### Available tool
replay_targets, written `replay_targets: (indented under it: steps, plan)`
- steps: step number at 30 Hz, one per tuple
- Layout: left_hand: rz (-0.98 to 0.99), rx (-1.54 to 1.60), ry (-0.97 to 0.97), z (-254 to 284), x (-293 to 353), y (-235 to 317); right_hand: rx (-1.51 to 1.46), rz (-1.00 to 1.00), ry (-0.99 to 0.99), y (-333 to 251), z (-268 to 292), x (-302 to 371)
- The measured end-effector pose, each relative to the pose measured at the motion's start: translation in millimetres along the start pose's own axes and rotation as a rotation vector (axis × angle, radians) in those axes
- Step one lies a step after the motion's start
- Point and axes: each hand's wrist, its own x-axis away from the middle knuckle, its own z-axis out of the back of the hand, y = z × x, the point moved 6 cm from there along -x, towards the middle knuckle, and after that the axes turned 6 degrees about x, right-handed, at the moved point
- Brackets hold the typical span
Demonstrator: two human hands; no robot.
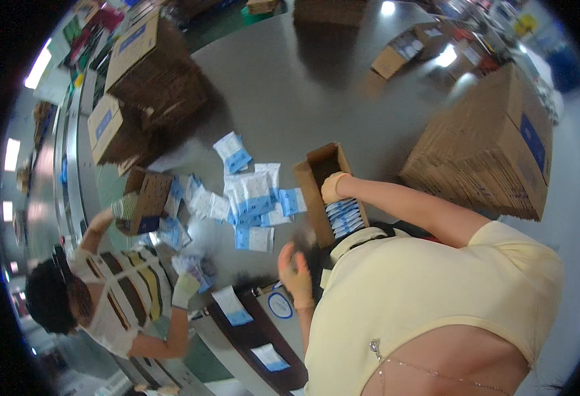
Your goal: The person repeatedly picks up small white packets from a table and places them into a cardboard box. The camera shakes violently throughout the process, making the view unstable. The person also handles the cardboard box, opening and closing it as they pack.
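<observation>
An open brown carton [311, 198] stands in front of me, with a row of blue-and-white packets [344, 218] filed upright in its near part. Reaching down into it, my right hand [333, 188] rests just beyond the packets, its fingertips hidden. My left hand [295, 277] is held near the carton's left side, fingers apart and nothing in them. Both hands seem to wear thin tan coverings. Left of the carton lies a loose pile of blue-and-white packets [250, 195] on the metal table [270, 86].
A dark conveyor belt [247, 340] carries single packets at lower left. Across it a co-worker in a striped top [135, 287] has one gloved hand on a second carton [151, 198]. Stacked flat cartons [481, 145] stand at right, more cartons [148, 72] at far left.
</observation>
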Motion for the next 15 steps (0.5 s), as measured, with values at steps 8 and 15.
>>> replay_targets:
  steps: [8,15]
  plan:
    - [0.516,-0.885,0.628,254,147,-85,0.376,0.158,0.085,4,-16,6]
    - [0.514,-0.873,0.080,267,27,-120,0.253,0.085,0.095,5,-3,5]
